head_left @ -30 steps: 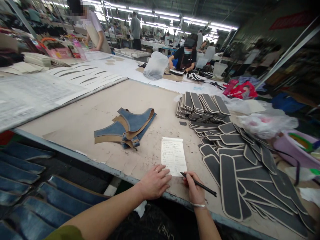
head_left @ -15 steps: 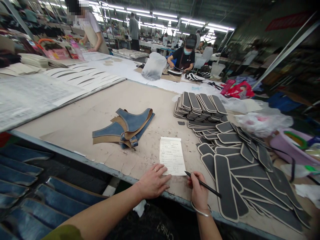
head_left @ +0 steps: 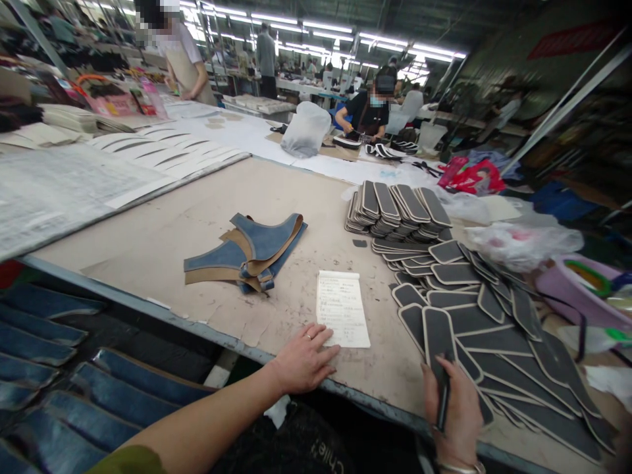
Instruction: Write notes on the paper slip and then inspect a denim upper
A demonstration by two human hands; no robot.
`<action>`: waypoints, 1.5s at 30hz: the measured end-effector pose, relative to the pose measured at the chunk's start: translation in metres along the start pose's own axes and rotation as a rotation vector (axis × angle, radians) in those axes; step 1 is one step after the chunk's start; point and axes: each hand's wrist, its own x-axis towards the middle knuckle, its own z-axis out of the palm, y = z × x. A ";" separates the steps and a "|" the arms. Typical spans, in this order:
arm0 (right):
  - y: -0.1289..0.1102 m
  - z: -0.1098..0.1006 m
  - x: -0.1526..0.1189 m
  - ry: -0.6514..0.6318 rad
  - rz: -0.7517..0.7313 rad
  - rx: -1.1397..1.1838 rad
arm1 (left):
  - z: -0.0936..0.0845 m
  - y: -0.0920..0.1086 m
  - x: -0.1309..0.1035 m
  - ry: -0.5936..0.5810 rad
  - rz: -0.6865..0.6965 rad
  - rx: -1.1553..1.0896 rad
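Note:
My left hand (head_left: pixel 309 359) lies flat, fingers extended, its fingertips at the lower left corner of a small notepad (head_left: pixel 342 309) with handwritten lines. My right hand (head_left: pixel 459 408) keeps a black pen (head_left: pixel 444 400) in its grip. Thumb and fingers reach over the lower end of a long dark grey piece with rounded corners and pale edging (head_left: pixel 438 329). Whether they pinch that piece too, I cannot tell. Beyond the notepad, folded blue leather pieces with brown backing (head_left: pixel 269 240) rest on the table.
Loose grey pieces (head_left: pixel 523 388) spread across the right side, with neat stacks (head_left: pixel 395 210) behind. A purple basket (head_left: pixel 557 283) stands far right. Blue leather strips (head_left: pixel 133 375) lie below the table edge at left. A person (head_left: pixel 368 112) works across the table.
My right hand has moved right, from beside the notepad to the edged grey piece, with the pen still in it. My left hand stays put.

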 end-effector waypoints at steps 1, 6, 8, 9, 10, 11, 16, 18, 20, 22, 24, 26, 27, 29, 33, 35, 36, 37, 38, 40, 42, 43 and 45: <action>0.014 -0.004 -0.002 -0.022 -0.009 -0.073 | 0.000 0.000 0.000 -0.001 -0.002 -0.003; 0.040 -0.007 -0.019 -0.097 0.041 -0.204 | 0.002 -0.001 0.000 -0.009 -0.006 -0.017; 0.038 -0.003 -0.021 -0.106 0.020 -0.210 | 0.002 -0.001 0.000 -0.007 -0.013 -0.018; 0.037 0.000 -0.020 -0.112 0.009 -0.212 | 0.002 -0.001 0.000 -0.004 -0.017 -0.017; 0.038 0.002 -0.018 -0.119 -0.002 -0.216 | 0.002 0.000 0.001 -0.002 -0.020 -0.015; 0.039 0.005 -0.014 -0.124 -0.015 -0.224 | 0.001 0.000 0.001 0.000 -0.024 -0.012; 0.055 0.025 0.021 -0.123 -0.118 -0.240 | 0.000 0.004 0.001 0.033 -0.085 0.018; 0.060 0.034 0.035 -0.109 -0.135 -0.251 | 0.001 0.005 0.000 0.047 -0.124 0.036; 0.061 0.042 0.046 -0.086 -0.131 -0.255 | 0.001 0.005 -0.001 0.055 -0.146 0.049; 0.056 0.046 0.052 -0.073 -0.131 -0.230 | 0.002 0.005 -0.002 0.058 -0.151 0.054; 0.042 0.045 0.052 -0.051 -0.122 -0.164 | 0.001 0.005 -0.002 0.044 -0.136 0.046; 0.019 0.040 0.048 -0.027 -0.081 -0.041 | 0.000 0.004 -0.002 0.025 -0.109 0.036; 0.005 0.036 0.043 -0.021 -0.034 0.037 | -0.001 0.004 -0.001 0.018 -0.095 0.030; -0.026 0.029 0.032 -0.059 0.105 0.209 | -0.001 0.004 0.000 0.013 -0.079 0.022; -0.082 0.028 0.011 -0.275 0.393 0.630 | -0.001 0.004 0.001 0.011 -0.076 0.013; -0.096 0.035 0.004 -0.352 0.454 0.734 | -0.001 0.003 0.000 0.009 -0.082 0.017; -0.099 0.039 0.002 -0.374 0.486 0.750 | -0.002 0.004 -0.001 0.010 -0.082 0.020; -0.098 0.044 0.001 -0.386 0.529 0.753 | -0.003 0.004 -0.002 0.010 -0.079 0.024; -0.094 0.049 0.000 -0.396 0.581 0.751 | -0.004 0.004 -0.003 0.010 -0.071 0.027; -0.082 0.060 -0.002 -0.396 0.704 0.707 | -0.006 0.003 -0.005 0.009 -0.052 0.036; -0.068 0.071 -0.002 -0.440 0.744 0.618 | -0.007 0.001 -0.006 0.007 -0.040 0.049; -0.063 0.074 -0.001 -0.454 0.723 0.567 | -0.007 0.000 -0.006 0.007 -0.038 0.055; -0.055 0.078 0.002 -0.456 0.621 0.497 | -0.007 0.000 -0.006 0.009 -0.036 0.062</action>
